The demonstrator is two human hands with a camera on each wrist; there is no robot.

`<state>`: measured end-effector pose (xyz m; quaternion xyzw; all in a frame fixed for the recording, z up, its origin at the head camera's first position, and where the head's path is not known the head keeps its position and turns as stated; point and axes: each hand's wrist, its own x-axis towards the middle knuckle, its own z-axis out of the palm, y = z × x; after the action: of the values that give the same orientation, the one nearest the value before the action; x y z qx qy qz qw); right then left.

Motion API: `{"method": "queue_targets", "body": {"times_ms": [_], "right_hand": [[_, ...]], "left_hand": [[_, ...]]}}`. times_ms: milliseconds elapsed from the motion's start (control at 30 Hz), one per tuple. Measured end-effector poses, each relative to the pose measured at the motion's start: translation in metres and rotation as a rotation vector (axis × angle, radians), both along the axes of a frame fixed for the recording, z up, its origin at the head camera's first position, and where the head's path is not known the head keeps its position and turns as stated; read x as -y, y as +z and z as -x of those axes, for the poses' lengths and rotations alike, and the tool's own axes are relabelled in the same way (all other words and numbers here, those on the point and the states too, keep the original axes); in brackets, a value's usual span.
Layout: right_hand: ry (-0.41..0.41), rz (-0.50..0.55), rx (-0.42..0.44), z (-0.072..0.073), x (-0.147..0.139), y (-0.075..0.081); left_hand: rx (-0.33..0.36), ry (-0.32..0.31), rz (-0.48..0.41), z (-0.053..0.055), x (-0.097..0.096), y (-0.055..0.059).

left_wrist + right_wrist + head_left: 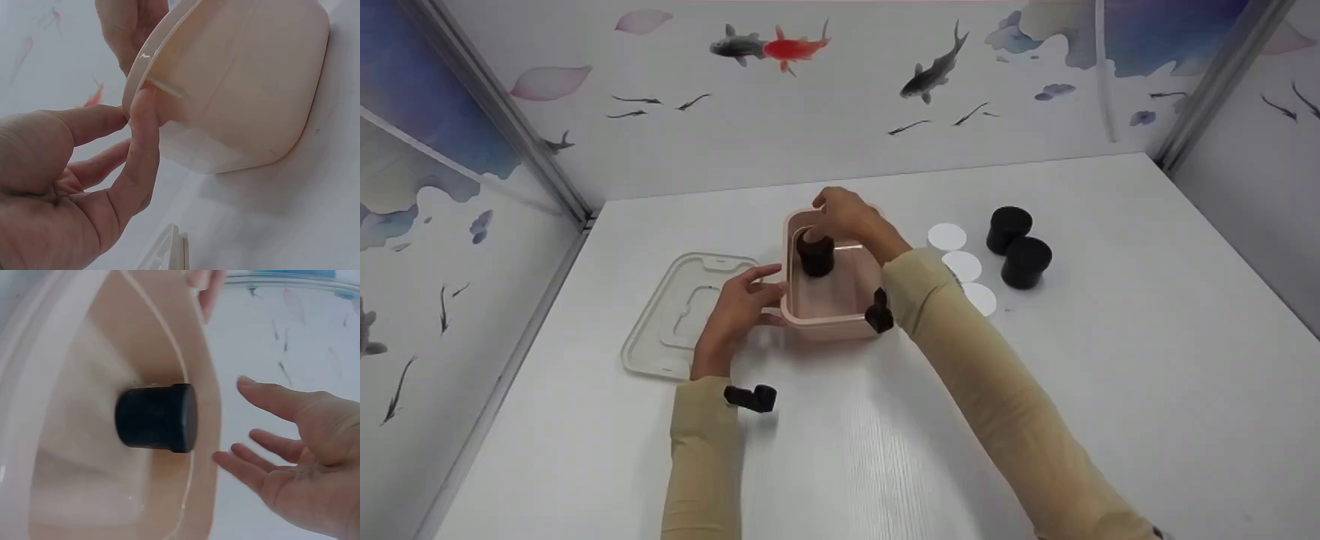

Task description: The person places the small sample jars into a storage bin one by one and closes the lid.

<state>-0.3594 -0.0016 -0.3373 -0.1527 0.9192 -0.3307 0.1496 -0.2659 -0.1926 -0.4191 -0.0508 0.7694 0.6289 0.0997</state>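
Note:
A pink plastic container (pixel 840 330) stands uncovered on the table. One black lidded jar (pixel 149 417) stands upright inside it, close to one wall. My left hand (pixel 742 304) holds the container's rim at its left side, and the left wrist view shows fingertips (pixel 144 101) tucked under the rim. Just above the container, my right hand (pixel 304 450) is spread with nothing between thumb and fingers. The right wrist view shows a gap between those fingertips and the jar's lid; from the head view the hand (pixel 844 217) overlaps the jar's top.
A translucent pale lid (pixel 660 337) lies flat left of the container, partly under the left hand. Three white discs (pixel 962 266) lie in a row to the right. Beyond them, two more black jars (pixel 1026 262) stand close together. Printed wall panels (pixel 847 112) border the table.

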Motion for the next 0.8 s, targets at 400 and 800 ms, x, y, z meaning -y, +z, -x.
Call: {"method": "queue_targets", "body": {"times_ms": [400,800], "right_hand": [[0.117,0.148,-0.197,-0.033,-0.045,0.034],[0.054,0.282,-0.242,-0.074,-0.1,0.03]], "left_hand": [[0.004,-0.005,0.021,-0.001,0.004,0.0],[-0.005,-0.018,0.007,-0.001,0.0,-0.003]]}}
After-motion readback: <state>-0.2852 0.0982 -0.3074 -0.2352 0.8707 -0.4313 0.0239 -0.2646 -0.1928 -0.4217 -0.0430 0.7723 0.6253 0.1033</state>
